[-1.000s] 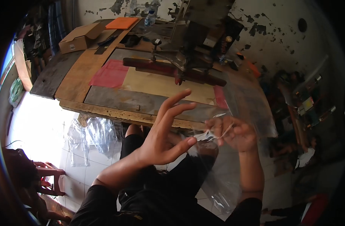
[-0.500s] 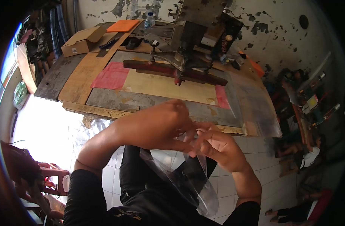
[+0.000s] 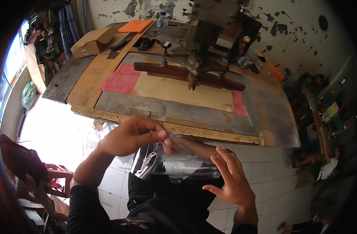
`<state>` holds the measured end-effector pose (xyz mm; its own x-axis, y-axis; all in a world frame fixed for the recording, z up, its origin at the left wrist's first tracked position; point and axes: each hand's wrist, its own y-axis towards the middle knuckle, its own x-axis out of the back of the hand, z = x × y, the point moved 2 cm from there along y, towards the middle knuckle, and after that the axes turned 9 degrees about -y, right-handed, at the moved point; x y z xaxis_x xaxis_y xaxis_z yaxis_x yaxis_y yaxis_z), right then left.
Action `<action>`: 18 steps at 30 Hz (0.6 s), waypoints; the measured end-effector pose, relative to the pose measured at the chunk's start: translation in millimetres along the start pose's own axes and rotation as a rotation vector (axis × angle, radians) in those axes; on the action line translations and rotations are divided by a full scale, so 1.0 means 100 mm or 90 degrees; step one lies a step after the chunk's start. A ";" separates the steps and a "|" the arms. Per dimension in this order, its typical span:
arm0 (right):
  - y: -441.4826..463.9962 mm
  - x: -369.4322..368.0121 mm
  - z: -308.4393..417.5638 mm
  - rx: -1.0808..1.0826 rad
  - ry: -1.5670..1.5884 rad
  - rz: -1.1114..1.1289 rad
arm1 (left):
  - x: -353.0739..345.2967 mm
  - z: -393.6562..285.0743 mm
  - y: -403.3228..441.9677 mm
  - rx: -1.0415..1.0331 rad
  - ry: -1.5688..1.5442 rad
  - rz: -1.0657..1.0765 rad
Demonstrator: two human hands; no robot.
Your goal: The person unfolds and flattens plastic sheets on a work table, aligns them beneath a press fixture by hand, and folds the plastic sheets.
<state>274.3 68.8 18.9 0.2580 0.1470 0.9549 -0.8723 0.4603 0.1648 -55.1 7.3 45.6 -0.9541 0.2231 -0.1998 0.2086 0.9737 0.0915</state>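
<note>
Operator: How are my hands set?

Guide: Your left hand (image 3: 137,136) pinches the clear plastic (image 3: 192,165) at its upper left, thumb against fingers, perhaps because so thin a film slips from a looser hold. Your right hand (image 3: 230,177) has its fingers spread and curved beside the plastic's right side; I cannot tell whether they touch it.

Operator: Where does the plastic hang?

Guide: Over your lap, just on the near side of the workbench (image 3: 81,90), probably so you have free room to handle it. It is glossy, limp and see-through, with creases catching light. A white looped shape (image 3: 146,167) shows at its left; I can't say what that is.

Operator: And beyond?

Guide: A long, dark red bar (image 3: 166,71) stands across a flat yellow panel (image 3: 174,91) with red ends, likely to press or clamp there. Worn, chipped wood edges the bench. Far left sits a creased cardboard box (image 3: 88,42), flaps lifted.
</note>
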 end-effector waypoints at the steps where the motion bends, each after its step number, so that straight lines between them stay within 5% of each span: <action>1: 0.02 -0.05 0.00 0.016 0.006 -0.045 | -0.01 0.08 -0.04 0.001 -0.041 -0.003; 4: 0.07 -0.28 0.12 0.046 0.007 -0.134 | -0.18 0.17 -0.13 -0.021 -0.107 -0.070; 7: 0.09 -0.61 0.00 0.061 -0.049 -0.392 | -0.24 0.35 -0.18 -0.057 -0.162 -0.078; 14: 0.08 -0.55 -0.19 0.061 -0.021 -0.426 | -0.20 0.73 -0.22 -0.104 -0.065 -0.099; 18: 0.09 -0.34 -0.21 0.065 0.043 -0.454 | -0.27 0.86 -0.16 -0.060 -0.252 0.006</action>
<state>266.0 86.4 -17.6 0.8009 -0.1040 0.5897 -0.5157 0.3807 0.7676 -14.3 -10.0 -34.8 -0.7918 0.2504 -0.5571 0.1785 0.9671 0.1810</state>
